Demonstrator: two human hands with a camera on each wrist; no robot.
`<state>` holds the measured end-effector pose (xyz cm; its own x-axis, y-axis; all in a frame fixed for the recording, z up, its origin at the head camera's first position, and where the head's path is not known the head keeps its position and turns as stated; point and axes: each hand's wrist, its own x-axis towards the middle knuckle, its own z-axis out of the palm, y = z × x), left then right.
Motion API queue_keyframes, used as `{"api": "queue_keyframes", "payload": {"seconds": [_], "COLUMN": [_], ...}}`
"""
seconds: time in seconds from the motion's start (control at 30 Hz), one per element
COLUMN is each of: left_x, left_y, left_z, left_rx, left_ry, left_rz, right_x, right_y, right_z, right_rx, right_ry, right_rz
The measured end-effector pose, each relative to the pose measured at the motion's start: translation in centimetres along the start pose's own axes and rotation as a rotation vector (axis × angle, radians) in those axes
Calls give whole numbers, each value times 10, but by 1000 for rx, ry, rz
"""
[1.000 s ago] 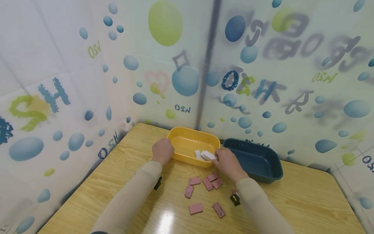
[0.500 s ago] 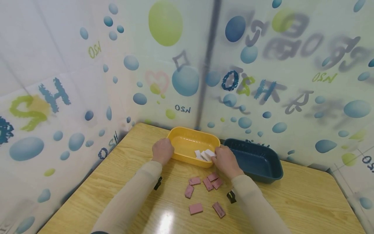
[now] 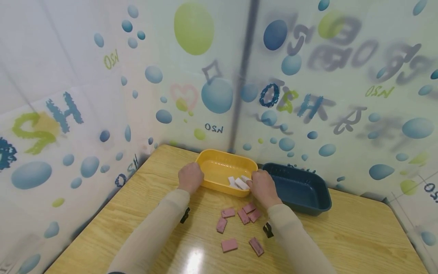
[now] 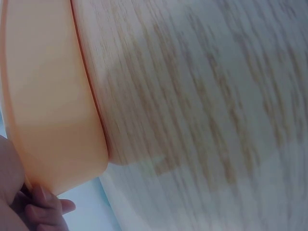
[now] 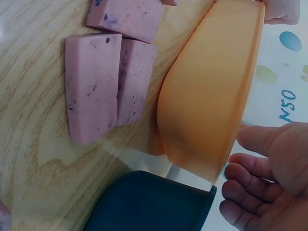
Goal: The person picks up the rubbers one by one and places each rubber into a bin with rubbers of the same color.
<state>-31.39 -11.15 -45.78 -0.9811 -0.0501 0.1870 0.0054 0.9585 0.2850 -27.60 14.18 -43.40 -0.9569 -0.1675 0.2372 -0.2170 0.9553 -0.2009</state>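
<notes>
A yellow plastic tub (image 3: 215, 187) stands at the back of the table, also seen from outside in the left wrist view. My left hand (image 3: 190, 177) grips its left end, fingers curled at the rim. At the tub's right front corner, my right hand (image 3: 264, 187) reaches over the rim, fingertips against a cluster of small white blocks (image 3: 242, 183) inside. The right wrist view shows its thumb (image 5: 262, 137) at the rim and the other fingers bent; I cannot tell whether a block is pinched between them.
A dark blue tub (image 3: 301, 194) stands just right of the yellow one. Several pink rectangular blocks (image 3: 229, 245) with dark specks lie scattered on the wooden table (image 3: 356, 228) in front. A patterned curtain (image 3: 219, 95) rises behind the table.
My right hand and forearm have shifted slightly left. The white blocks near its fingertips have turned and settled lower in the yellow tub's corner. My left hand stays put.
</notes>
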Motion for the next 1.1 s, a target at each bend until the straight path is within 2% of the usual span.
{"api": "queue_keyframes", "payload": {"seconds": [0.2,0.73,0.93,1.1], "left_x": [0,0,1,1], "left_y": [1,0,-1,-1], "left_z": [-1,1,2,3], "left_rx": [5,-8,-20,-16], "left_ry": [3,6,-1,1], "left_rz": [6,1,-6,-4], "right_x": [-3,-26,-39,-48], "right_y": [3,14,25,37], "right_z": [-1,-23,-31,-39], "right_rx": [12,127,101,115], "right_ry": [52,38,97,125], "right_rz": [-31,-30,-51,-33]}}
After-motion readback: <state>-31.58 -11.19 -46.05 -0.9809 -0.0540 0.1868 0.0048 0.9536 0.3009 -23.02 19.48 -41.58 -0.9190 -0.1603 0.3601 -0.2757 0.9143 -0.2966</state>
